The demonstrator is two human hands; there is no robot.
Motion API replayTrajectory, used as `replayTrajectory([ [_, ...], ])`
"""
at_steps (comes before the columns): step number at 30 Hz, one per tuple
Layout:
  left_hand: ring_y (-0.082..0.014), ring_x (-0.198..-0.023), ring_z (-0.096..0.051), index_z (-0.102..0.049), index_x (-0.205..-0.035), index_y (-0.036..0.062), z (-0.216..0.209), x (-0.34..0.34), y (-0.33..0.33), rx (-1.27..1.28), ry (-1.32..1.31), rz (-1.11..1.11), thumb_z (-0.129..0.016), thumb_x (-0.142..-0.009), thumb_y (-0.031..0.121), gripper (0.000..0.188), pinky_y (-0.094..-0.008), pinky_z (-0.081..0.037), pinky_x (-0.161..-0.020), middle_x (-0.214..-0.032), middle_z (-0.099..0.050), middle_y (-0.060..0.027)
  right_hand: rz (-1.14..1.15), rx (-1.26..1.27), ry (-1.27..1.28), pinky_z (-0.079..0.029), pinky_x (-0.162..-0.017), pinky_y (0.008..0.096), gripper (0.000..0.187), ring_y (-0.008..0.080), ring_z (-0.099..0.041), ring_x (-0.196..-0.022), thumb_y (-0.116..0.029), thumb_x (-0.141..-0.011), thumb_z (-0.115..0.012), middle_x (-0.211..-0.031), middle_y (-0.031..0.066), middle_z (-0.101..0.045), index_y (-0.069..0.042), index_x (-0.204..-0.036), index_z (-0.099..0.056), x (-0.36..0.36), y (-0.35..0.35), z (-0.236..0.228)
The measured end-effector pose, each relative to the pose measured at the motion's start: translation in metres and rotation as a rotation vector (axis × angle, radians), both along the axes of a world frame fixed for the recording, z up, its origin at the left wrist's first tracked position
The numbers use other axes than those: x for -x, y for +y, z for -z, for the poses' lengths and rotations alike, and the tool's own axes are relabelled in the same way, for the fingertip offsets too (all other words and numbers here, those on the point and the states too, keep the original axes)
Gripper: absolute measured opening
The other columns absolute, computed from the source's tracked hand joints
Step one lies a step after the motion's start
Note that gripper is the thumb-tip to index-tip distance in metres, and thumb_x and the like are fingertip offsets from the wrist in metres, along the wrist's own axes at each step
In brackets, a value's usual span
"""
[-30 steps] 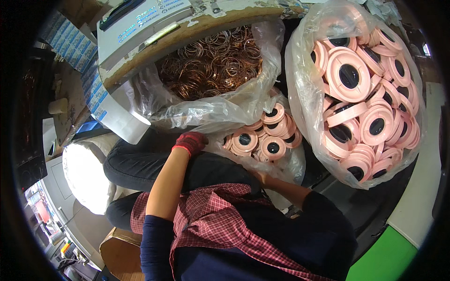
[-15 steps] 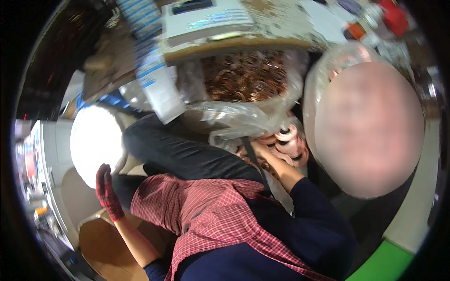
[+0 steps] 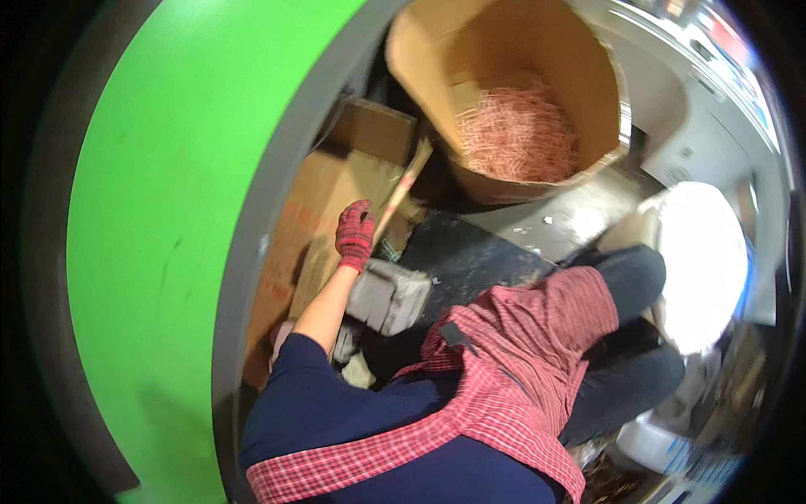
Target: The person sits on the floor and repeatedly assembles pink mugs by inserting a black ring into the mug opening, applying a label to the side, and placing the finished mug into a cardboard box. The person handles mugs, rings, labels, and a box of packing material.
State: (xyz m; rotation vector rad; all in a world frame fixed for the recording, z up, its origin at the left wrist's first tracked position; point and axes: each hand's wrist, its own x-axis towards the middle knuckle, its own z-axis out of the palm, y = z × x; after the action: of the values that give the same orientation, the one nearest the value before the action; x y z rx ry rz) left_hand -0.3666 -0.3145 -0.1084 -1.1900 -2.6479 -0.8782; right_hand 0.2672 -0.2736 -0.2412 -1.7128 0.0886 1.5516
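My left hand (image 3: 355, 236), in a red and dark knitted glove, reaches over an open cardboard box (image 3: 290, 244). Its fingers are loosely bent and somewhat apart, with nothing visible between them. Just to its right stands the narrow edge of a cardboard flap (image 3: 404, 186); whether the glove touches it I cannot tell. Below the hand sits a dusty grey block-shaped object (image 3: 389, 296). My right hand is out of view.
A large round-sided carton (image 3: 604, 155) holds many thin pink pieces (image 3: 520, 139). A bright white sack (image 3: 703, 269) stands beside my knees. A green panel (image 3: 168, 210) with a grey edge (image 3: 243, 227) borders the left side. A black mat (image 3: 462, 256) covers part of the floor.
My view has swung far left, away from the bench, the copper rings and the co-worker. The gloved left hand now reaches over the cardboard box; my right hand has left the view.
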Motion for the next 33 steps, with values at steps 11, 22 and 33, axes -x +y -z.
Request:
replayTrajectory([
  [11,-0.033,-0.139,-0.043,-0.058,-0.133,0.018,0.077,0.035,-0.181,0.811,-0.019,-0.194,-0.069,-0.09,0.039,0.049,-0.0539,-0.039,-0.11,-0.15,-0.049,-0.0078,0.057,0.005,-0.035,-0.044,-0.107,0.0426,0.053,0.0316,-0.057,-0.124,-0.04,-0.104,-0.048,-0.135,0.0152,-0.061,-0.002,-0.141,-0.052,-0.033,0.011,-0.06],
  [22,-0.0428,-0.148,-0.032,-0.048,-0.151,0.0168,-0.005,0.049,-0.312,1.397,-0.542,-0.674,-0.075,-0.075,0.058,0.091,-0.0588,-0.036,-0.115,-0.16,-0.04,-0.0158,0.088,-0.041,-0.052,-0.043,-0.11,0.0423,0.056,0.031,-0.056,-0.127,-0.043,-0.106,-0.045,-0.138,0.0135,-0.06,-0.002,-0.144,-0.052,-0.048,0.012,-0.089],
  [33,-0.0346,-0.133,-0.057,-0.067,-0.135,0.0147,-0.016,0.066,-0.267,1.789,-0.461,-0.089,-0.083,-0.071,0.055,0.078,-0.0509,-0.044,-0.111,-0.147,-0.058,-0.011,0.214,-0.204,0.016,-0.042,-0.113,0.042,0.058,0.0305,-0.055,-0.13,-0.045,-0.108,-0.043,-0.142,0.0118,-0.059,-0.003,-0.146,-0.051,-0.061,-0.006,-0.124],
])
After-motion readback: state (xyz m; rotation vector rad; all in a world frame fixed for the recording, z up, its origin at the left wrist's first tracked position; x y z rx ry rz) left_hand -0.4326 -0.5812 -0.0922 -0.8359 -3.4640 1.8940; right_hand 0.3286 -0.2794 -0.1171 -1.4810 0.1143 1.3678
